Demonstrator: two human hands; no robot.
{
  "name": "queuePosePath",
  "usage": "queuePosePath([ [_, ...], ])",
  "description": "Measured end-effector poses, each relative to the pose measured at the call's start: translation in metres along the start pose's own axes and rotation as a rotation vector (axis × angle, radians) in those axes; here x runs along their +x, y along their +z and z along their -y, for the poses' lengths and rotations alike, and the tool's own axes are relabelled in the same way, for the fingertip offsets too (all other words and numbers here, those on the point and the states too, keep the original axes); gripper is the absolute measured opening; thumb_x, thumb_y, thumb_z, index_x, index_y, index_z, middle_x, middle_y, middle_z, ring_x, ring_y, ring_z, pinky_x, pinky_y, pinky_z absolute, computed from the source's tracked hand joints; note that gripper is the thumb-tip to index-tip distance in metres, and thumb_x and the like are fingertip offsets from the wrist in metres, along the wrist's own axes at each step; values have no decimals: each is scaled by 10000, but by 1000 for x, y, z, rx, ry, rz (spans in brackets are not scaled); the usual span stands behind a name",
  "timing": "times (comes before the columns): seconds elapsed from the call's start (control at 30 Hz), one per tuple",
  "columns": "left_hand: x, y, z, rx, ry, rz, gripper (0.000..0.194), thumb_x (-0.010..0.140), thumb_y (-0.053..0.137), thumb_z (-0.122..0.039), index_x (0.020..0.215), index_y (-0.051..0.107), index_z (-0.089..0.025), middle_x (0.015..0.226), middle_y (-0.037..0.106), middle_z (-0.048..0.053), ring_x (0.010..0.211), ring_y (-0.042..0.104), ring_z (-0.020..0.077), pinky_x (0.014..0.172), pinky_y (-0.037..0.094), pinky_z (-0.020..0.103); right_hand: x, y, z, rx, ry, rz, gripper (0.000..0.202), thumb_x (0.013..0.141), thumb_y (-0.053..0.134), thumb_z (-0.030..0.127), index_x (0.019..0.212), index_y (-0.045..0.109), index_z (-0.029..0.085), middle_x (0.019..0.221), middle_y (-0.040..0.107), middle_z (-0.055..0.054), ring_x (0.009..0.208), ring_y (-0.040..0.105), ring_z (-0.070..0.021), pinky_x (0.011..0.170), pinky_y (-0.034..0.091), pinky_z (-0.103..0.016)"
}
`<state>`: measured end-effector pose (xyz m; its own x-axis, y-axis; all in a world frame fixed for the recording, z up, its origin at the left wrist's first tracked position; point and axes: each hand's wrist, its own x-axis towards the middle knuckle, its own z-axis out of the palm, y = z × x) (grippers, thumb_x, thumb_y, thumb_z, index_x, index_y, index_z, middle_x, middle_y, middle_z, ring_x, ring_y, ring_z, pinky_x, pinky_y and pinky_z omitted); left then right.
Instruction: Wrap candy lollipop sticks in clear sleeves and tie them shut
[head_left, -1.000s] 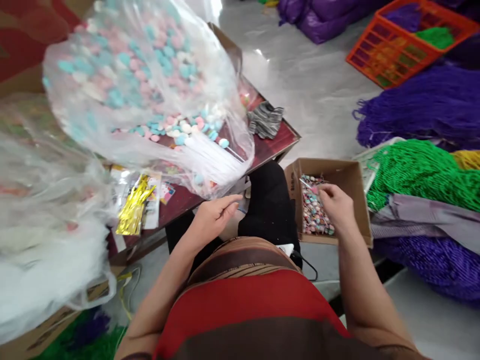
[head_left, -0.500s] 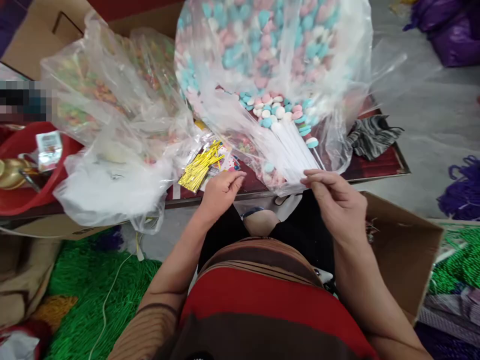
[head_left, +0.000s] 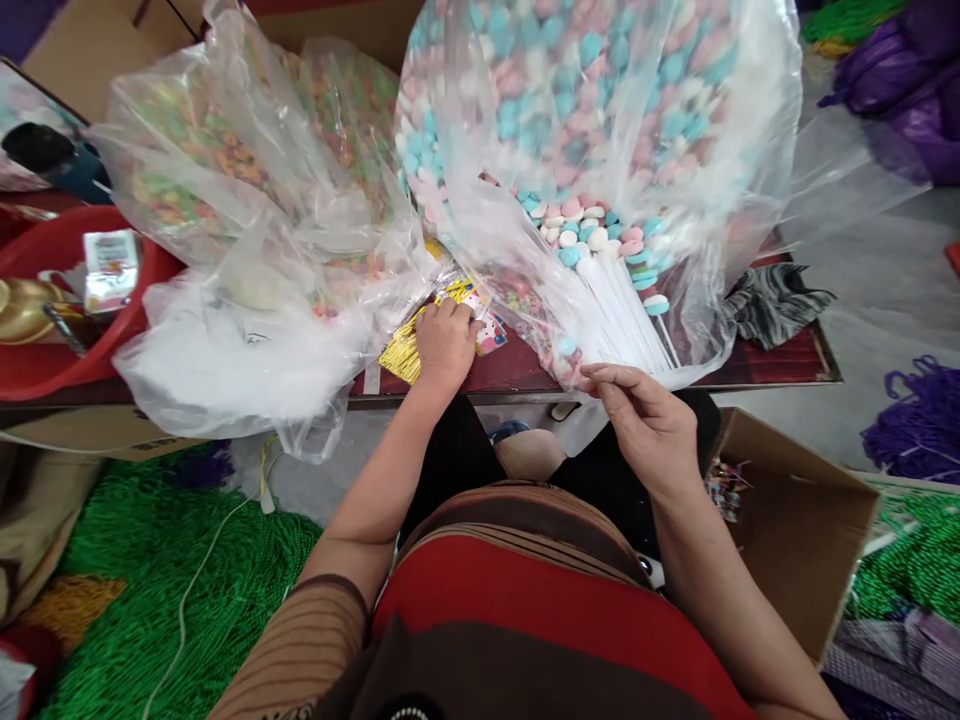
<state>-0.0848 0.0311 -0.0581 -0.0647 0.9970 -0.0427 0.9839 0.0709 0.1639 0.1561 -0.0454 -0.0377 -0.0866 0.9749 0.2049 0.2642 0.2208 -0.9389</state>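
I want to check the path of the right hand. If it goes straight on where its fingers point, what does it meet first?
Probably the white sticks inside the clear bag, just beyond the right hand; depth is unclear.

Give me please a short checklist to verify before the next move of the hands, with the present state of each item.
1. Left hand on the small printed packets: ok.
2. Gold ties beside that hand: ok.
3. Right hand near the white sticks in the lollipop bag: ok.
4. Right hand holds something: cannot tell.
5. Bag mouth open toward the person: ok.
6. Table edge free for working: not ok, bags cover most of it.
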Motion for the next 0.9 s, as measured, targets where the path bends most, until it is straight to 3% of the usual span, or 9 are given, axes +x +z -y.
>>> queuePosePath([
  [0.17, 6, 4, 1, -12, -35, -17, 186, 959, 591, -303, 1008, 667, -141, 1079, 669, 62, 1099, 609, 216, 1028, 503, 438, 6, 13, 4, 5, 43, 40, 153, 955, 569, 217, 1056, 678, 179, 1010, 712, -54, 887, 691, -147, 855, 547, -324],
  [0.4, 13, 9, 9, -62, -50, -27, 168, 966, 584, -280, 952, 669, -136, 1017, 689, 50, 1042, 639, 190, 996, 533, 399, 39, 48, -9, -58, 11, 238, 216, 946, 513, 228, 1033, 693, 146, 880, 711, -42, 799, 681, -139, 749, 532, -283],
  [0.47, 12, 8, 8, -67, -54, -36, 176, 975, 563, -271, 956, 670, -133, 1016, 689, 54, 1043, 641, 191, 1000, 535, 407, 51, 62, -17, -116, -64, 271, 229, 930, 499, 202, 1009, 708, 153, 889, 715, -44, 832, 683, -156, 779, 533, -295],
  [0.57, 11, 7, 6, -73, -57, -59, 235, 973, 570, -343, 1005, 652, -125, 1054, 671, 71, 1062, 633, 206, 996, 538, 415, 68, 81, -23, -350, -235, 312, 284, 943, 455, 171, 1040, 721, 144, 1074, 705, -90, 981, 670, -213, 860, 522, -345],
  [0.63, 11, 7, 6, -81, -59, -68, 279, 949, 616, -374, 1058, 630, -117, 1104, 651, 87, 1082, 623, 218, 984, 545, 409, 76, 91, -23, -584, -201, 358, 264, 954, 503, 212, 1082, 715, 121, 1171, 670, -136, 1036, 642, -280, 862, 512, -402],
  [0.73, 14, 7, 8, -95, -53, -73, 207, 938, 632, -277, 1059, 617, -110, 1135, 634, 94, 1085, 619, 215, 973, 554, 392, 86, 101, -19, -837, -82, 401, 280, 908, 635, 284, 1084, 708, 79, 1190, 627, -201, 1107, 582, -363, 895, 485, -463],
  [0.9, 20, 8, 15, -115, -23, -98, 107, 960, 567, -200, 995, 633, -123, 1093, 640, 71, 1008, 637, 188, 931, 575, 373, 97, 106, -20, -955, 34, 417, 281, 1001, 452, 228, 1088, 690, 105, 1142, 637, -166, 1146, 564, -327, 943, 463, -430],
])
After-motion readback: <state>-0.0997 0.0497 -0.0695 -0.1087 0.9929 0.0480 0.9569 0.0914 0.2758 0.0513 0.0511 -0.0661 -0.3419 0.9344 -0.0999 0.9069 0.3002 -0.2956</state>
